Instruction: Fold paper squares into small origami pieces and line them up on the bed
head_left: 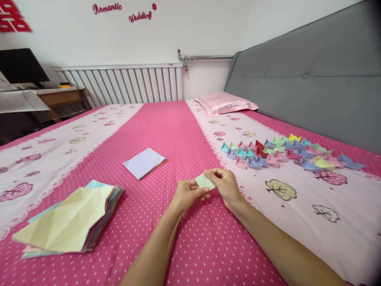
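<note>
My left hand (188, 194) and my right hand (226, 186) meet above the pink dotted bedsheet (166, 131), both pinching one small folded piece of pale green paper (204, 181). Fingers of each hand are closed on its edges. To the right lies a spread of several small folded paper boats (282, 153) in many colours. A small stack of square sheets (144, 163), white on top, lies ahead to the left. Nearer on the left sits a thicker stack of creased sheets (73, 220), pale yellow on top.
A pink pillow (224, 103) lies at the far end by the grey padded headboard (312, 75). A white radiator (125, 83) lines the wall. A dark monitor (22, 65) stands on a desk at far left.
</note>
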Demonstrator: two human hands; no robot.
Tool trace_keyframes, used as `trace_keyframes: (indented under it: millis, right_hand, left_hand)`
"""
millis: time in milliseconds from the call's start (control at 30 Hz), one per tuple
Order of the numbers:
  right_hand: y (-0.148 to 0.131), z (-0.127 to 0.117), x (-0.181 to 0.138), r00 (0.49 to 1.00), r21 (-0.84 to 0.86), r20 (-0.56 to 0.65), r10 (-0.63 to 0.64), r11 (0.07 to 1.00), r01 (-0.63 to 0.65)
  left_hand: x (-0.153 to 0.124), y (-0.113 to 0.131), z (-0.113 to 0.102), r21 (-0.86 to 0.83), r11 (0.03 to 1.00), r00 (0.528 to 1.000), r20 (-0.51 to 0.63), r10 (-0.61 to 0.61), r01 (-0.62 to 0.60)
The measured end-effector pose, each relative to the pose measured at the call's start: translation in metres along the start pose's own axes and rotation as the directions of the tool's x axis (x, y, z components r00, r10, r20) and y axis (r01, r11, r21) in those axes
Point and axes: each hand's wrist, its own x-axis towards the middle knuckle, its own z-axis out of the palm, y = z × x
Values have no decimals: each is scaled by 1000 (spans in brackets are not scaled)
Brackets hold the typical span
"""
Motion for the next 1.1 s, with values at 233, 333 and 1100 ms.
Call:
trace_keyframes:
  millis: [233, 333, 1100]
  right_hand:
    - [0, 0, 1, 998, 11, 17, 53, 999, -53]
    - [-2, -2, 2, 995, -3, 49, 84, 996, -84]
    - [-10, -19, 5, 785, -410, 583, -207, 760, 505]
  left_hand:
    - [0, -2, -3, 8, 1000, 999, 53, -1, 1]
    - [0, -3, -4, 17, 1000, 997, 81, 17, -18]
    - [3, 2, -14, -272, 962, 985, -172, -23, -25]
